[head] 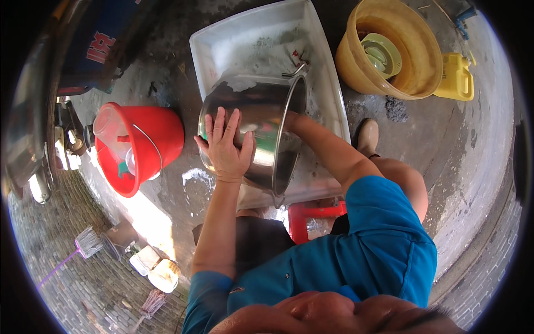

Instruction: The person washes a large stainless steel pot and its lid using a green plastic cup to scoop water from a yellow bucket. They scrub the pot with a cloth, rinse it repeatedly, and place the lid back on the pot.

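A large shiny metal pot (260, 104) lies on its side over a white plastic tub (267, 21), its mouth turned to the right. My left hand (227, 144) rests with fingers spread on the pot's outer wall. My right hand reaches through the mouth; only the wrist (294, 123) shows at the rim, and the fingers are hidden inside. Two metal handles show, one near the top of the rim and one at its lower edge. Murky wet residue and small red bits lie in the tub beyond the pot.
A red bucket (169, 129) holding plastic containers stands at left. At upper right are a yellow basin (350, 62) with green bowls inside and a yellow jug (454, 77). A red stool (298, 221) is beneath me. A broom (88, 242) and small tubs (145, 259) lie lower left.
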`<state>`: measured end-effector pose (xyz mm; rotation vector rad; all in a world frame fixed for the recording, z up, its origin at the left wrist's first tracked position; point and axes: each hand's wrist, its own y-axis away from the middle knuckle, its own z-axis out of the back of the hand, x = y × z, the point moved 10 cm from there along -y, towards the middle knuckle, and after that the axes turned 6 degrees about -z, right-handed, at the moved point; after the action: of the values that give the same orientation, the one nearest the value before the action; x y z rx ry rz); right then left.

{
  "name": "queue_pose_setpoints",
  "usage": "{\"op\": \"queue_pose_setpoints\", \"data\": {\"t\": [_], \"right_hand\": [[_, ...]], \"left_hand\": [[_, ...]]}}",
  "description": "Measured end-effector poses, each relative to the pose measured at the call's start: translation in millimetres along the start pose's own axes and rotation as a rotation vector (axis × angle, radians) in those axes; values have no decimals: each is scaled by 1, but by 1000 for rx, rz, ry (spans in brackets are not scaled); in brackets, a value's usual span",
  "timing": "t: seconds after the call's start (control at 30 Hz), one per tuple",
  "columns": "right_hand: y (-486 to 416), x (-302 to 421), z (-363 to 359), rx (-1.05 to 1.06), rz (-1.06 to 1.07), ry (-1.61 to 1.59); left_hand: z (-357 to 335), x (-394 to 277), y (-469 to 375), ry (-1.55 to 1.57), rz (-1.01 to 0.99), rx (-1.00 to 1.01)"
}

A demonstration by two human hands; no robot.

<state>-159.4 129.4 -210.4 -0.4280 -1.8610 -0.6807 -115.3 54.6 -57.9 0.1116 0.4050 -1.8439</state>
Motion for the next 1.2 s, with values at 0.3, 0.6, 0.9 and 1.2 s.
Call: {"op": "queue_pose_setpoints", "data": {"t": [0.3, 0.6, 0.9, 1.2], "right_hand": [[83, -111, 47, -100, -251, 324], [34, -209, 62, -590, -177, 673], [71, -143, -26, -466, -359, -166], [55, -47, -128, 287, -519, -1279]], "left_hand": [[-3, -13, -20, -28, -59, 0], [-5, -17, -32, 138, -124, 8], [69, 43, -29, 641, 143, -344], [39, 30, -8, 582, 145, -79]]}}
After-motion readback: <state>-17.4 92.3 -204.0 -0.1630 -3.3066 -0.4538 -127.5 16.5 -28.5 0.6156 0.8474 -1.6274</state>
